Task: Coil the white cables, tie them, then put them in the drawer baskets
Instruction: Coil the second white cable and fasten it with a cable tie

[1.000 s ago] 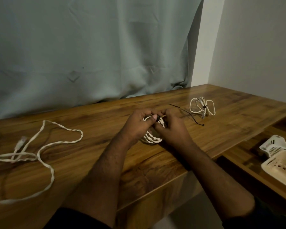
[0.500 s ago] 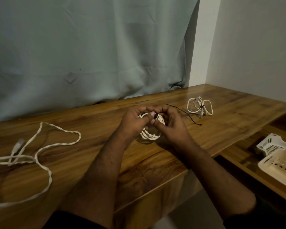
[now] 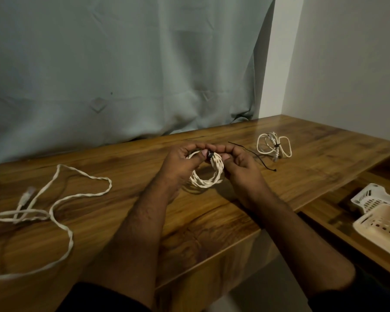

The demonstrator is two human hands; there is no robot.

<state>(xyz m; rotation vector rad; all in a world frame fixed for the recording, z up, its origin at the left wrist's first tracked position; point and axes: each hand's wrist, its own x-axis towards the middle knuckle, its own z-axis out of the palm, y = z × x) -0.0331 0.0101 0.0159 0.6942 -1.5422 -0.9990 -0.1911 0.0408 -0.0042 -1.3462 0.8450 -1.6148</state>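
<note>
A coiled white cable (image 3: 208, 179) is held upright over the middle of the wooden table (image 3: 212, 219). My left hand (image 3: 180, 164) grips the coil's left side. My right hand (image 3: 241, 167) grips its right side. Both thumbs pinch a small black tie (image 3: 210, 155) at the top of the coil. A second white cable (image 3: 274, 147), coiled and bound with a black tie, lies to the right. A loose black tie (image 3: 256, 158) rests between them. An uncoiled white cable (image 3: 61, 199) sprawls across the table's left part.
Two white slotted baskets (image 3: 381, 218) sit in the open drawer (image 3: 338, 212) at the right, below the table top. A grey curtain (image 3: 122, 68) hangs behind the table. A white wall stands at the right.
The coil has been lifted and turned more upright between both hands. My fingertips have closed in on the black tie at its top.
</note>
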